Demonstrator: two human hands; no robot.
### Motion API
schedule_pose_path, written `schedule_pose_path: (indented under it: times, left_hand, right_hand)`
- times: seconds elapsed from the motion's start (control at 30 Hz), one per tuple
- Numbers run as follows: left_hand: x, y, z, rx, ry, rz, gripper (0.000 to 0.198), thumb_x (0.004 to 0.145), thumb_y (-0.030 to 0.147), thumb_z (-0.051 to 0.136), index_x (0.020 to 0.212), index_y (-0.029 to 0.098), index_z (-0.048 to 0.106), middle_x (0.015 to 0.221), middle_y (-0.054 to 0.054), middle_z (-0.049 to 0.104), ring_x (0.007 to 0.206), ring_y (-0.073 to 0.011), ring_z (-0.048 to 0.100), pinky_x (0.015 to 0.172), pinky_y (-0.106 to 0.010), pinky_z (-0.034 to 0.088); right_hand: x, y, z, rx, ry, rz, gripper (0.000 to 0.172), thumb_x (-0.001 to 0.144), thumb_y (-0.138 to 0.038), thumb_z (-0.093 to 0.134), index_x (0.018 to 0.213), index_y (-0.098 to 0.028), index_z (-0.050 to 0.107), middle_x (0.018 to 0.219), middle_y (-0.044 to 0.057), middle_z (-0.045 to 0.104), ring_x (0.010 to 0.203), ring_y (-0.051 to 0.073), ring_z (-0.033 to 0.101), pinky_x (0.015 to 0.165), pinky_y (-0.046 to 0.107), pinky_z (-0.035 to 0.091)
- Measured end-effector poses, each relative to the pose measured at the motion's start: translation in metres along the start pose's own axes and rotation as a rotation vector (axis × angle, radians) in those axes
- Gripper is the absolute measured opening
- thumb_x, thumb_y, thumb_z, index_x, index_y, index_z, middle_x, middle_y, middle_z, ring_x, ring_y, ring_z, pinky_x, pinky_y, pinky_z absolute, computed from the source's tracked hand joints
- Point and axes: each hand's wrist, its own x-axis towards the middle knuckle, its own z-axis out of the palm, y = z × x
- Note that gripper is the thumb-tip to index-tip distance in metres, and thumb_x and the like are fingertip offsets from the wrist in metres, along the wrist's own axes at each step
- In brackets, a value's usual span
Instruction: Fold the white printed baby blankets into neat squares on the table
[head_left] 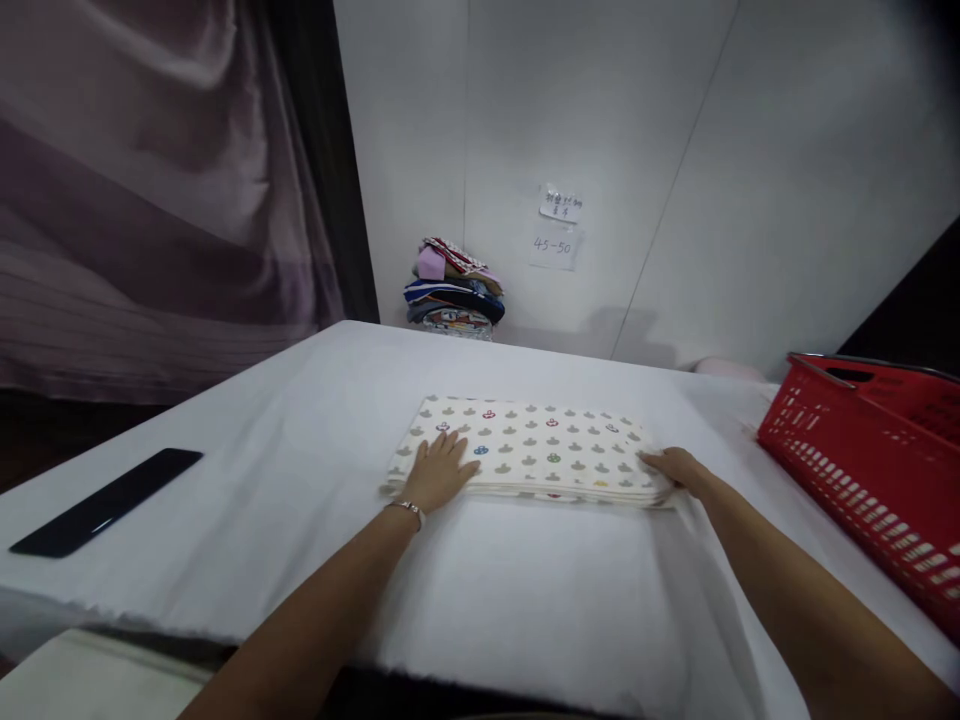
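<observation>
A folded cream cloth point(529, 450) with grey, red, blue and green printed motifs lies flat on the white-covered table point(315, 420). Its layers show along the near edge. My left hand point(439, 472) rests on the cloth's left part, fingers spread and palm down; a bracelet is on that wrist. At the right end of the cloth, my right hand point(671, 466) grips the corner between thumb and fingers.
A red plastic basket point(862, 460) stands on the right. On the left lies a flat black object point(109, 500). Behind the table, a stack of folded fabrics point(454, 290) sits against the wall, near paper labels point(556, 245). A pinkish curtain point(150, 200) hangs at left.
</observation>
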Motion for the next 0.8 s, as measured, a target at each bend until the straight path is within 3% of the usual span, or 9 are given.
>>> schedule_pose_path:
  times: [0.13, 0.43, 0.63, 0.73, 0.8]
  left_hand:
    - [0.002, -0.006, 0.009, -0.009, -0.010, -0.014, 0.059, 0.093, 0.051, 0.027, 0.142, 0.018, 0.038, 0.154, -0.008, 0.026, 0.143, -0.0272, 0.017, 0.113, -0.051, 0.015]
    - [0.008, -0.007, -0.001, -0.019, -0.084, -0.047, 0.060, 0.091, 0.050, 0.032, 0.141, 0.018, 0.038, 0.153, -0.011, 0.026, 0.142, -0.0292, 0.018, 0.111, -0.054, 0.018]
    - [0.025, 0.034, -0.008, -0.070, -0.072, 0.011, 0.061, 0.091, 0.052, 0.031, 0.142, 0.020, 0.036, 0.155, -0.011, 0.021, 0.143, -0.0285, 0.015, 0.113, -0.053, 0.016]
    - [0.038, 0.058, 0.001, -0.080, -0.054, 0.112, 0.062, 0.091, 0.055, 0.031, 0.143, 0.020, 0.036, 0.155, -0.011, 0.020, 0.144, -0.0283, 0.013, 0.113, -0.053, 0.013]
    - [0.044, 0.066, 0.012, -0.077, -0.045, 0.158, 0.062, 0.092, 0.055, 0.029, 0.142, 0.020, 0.037, 0.155, -0.010, 0.021, 0.144, -0.0285, 0.014, 0.113, -0.054, 0.012]
  right_hand:
    - [-0.009, -0.006, -0.005, 0.044, -0.046, 0.034, 0.042, 0.065, -0.048, 0.072, 0.093, -0.018, 0.066, 0.105, 0.017, 0.068, 0.091, 0.031, 0.065, 0.062, 0.035, 0.055]
    - [-0.011, -0.004, -0.012, 0.334, -0.259, 0.158, 0.026, 0.070, -0.044, 0.071, 0.074, -0.020, 0.062, 0.096, 0.012, 0.071, 0.092, 0.024, 0.066, 0.066, 0.029, 0.056]
    - [-0.004, 0.007, -0.006, 0.586, -0.335, 0.096, 0.018, 0.081, -0.037, 0.061, 0.081, -0.019, 0.063, 0.098, 0.012, 0.072, 0.098, 0.023, 0.066, 0.080, 0.034, 0.057]
    - [-0.002, 0.010, -0.003, 0.556, -0.318, 0.033, 0.022, 0.085, -0.040, 0.055, 0.082, -0.020, 0.064, 0.095, 0.011, 0.072, 0.098, 0.024, 0.066, 0.083, 0.038, 0.056]
    - [-0.002, 0.009, -0.003, 0.462, -0.249, -0.091, 0.026, 0.088, -0.042, 0.051, 0.082, -0.020, 0.065, 0.094, 0.012, 0.072, 0.096, 0.024, 0.067, 0.081, 0.039, 0.057]
